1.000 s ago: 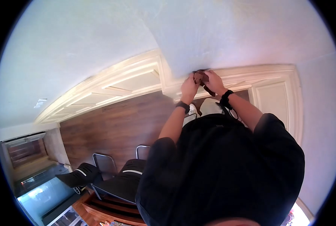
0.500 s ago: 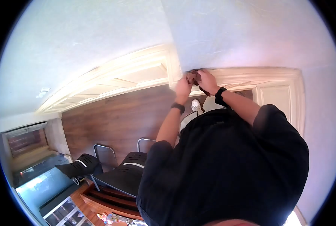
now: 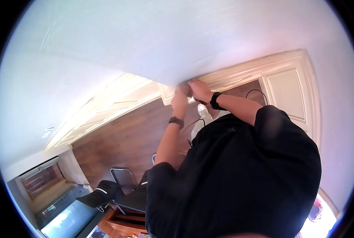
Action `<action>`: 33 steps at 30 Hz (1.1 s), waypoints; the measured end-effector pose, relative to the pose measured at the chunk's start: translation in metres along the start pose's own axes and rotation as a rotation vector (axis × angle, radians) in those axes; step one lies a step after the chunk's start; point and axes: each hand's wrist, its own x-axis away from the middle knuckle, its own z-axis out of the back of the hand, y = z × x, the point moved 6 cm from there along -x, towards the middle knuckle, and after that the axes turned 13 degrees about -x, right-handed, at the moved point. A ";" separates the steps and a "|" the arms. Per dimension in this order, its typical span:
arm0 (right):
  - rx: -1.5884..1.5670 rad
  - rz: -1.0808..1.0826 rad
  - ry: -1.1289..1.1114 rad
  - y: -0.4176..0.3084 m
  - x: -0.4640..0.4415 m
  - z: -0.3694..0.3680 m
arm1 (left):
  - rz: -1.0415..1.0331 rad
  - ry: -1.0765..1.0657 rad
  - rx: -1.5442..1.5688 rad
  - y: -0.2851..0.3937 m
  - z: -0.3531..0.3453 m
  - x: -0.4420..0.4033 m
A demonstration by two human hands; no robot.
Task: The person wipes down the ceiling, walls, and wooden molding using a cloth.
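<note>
A crumpled brown cloth [image 3: 188,91] is bunched between my two hands at the top ledge of the cream wall panelling [image 3: 232,75]. My right hand [image 3: 200,90] is closed on it, and a loose brown end hangs below that palm. Motion smears my left hand [image 3: 179,100], whose fingers look wrapped round the cloth's other side, close to the wall corner. Both hands nearly touch the pale wall [image 3: 153,43]. Each wrist wears a black band.
Wooden floor [image 3: 133,123] lies below, with my white shoe [image 3: 202,110] near the panelling. Black chairs [image 3: 101,193] with metal frames stand at lower left beside a brown wooden piece of furniture [image 3: 123,222]. A thin dark cable [image 3: 257,90] curves near the right panel.
My view has turned and shifted, so the panelling and chairs sit differently in it. Both hands are still together on the cloth at the ledge; the left is now blurred by motion.
</note>
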 end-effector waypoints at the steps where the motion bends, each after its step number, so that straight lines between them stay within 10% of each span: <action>1: -0.012 0.009 0.010 0.003 0.003 0.007 | 0.010 0.005 -0.017 0.008 -0.005 0.002; 33: -0.010 -0.143 0.271 0.284 0.138 0.386 | -0.314 0.034 -0.102 0.477 -0.158 -0.021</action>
